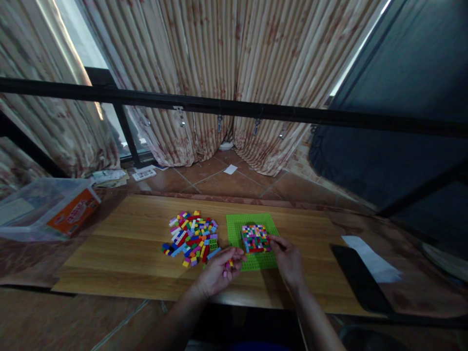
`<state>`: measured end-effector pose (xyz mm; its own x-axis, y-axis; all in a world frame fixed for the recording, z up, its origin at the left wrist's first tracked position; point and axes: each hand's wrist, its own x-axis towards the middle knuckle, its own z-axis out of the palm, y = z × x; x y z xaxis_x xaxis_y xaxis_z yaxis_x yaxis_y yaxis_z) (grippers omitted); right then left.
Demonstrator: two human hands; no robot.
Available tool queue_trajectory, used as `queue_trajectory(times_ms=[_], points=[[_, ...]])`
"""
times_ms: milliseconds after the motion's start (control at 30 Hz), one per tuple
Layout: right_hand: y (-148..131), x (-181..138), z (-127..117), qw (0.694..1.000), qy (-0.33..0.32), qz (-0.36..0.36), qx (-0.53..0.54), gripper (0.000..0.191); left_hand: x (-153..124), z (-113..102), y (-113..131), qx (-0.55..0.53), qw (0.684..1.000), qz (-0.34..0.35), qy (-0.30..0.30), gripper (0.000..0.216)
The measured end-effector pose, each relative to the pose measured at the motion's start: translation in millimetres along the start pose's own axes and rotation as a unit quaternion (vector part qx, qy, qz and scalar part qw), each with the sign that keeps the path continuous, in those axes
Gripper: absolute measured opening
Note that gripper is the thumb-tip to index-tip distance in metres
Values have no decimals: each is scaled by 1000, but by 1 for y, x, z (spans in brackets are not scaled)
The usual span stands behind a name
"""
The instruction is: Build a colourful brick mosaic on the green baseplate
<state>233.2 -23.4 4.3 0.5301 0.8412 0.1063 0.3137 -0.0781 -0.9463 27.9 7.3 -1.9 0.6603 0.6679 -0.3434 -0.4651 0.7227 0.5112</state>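
Observation:
A green baseplate [234,226] lies on the wooden table, carrying a square block built of many small coloured toy bricks [255,238]. My right hand [288,258] is at the right side of this block, thumb and fingers pinched together at its edge; whatever they hold is too small to make out. My left hand [221,270] is palm up at the plate's near left corner, its fingers curled around a few small toy bricks [229,264], pink and yellow among them. Left of the plate spreads a pile of loose toy bricks [193,236] in mixed colours and lengths.
A clear plastic bin [32,195] with an orange label stands beyond the table's left end. At the right end of the wooden table [120,243] lie a black flat object [360,278] and white paper [373,258]. A dark rail [204,103] crosses before the curtains.

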Motion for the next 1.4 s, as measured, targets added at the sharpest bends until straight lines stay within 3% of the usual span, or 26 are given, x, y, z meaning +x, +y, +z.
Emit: queue_trajectory(times_ms=[467, 933, 1133, 1400], points=[[-7, 4, 5, 997, 34, -13, -69, 25, 1, 0, -1, -12, 1000, 5, 3, 19], [5, 11, 0, 998, 39, 8, -51, 37, 0, 3, 1, -20, 1000, -2, 11, 20], [10, 19, 11, 999, 10, 19, -45, 37, 1, 3, -1, -14, 1000, 2, 24, 21], [17, 18, 19, 999, 28, 38, -7, 38, 3, 0, -1, -14, 1000, -3, 11, 19]])
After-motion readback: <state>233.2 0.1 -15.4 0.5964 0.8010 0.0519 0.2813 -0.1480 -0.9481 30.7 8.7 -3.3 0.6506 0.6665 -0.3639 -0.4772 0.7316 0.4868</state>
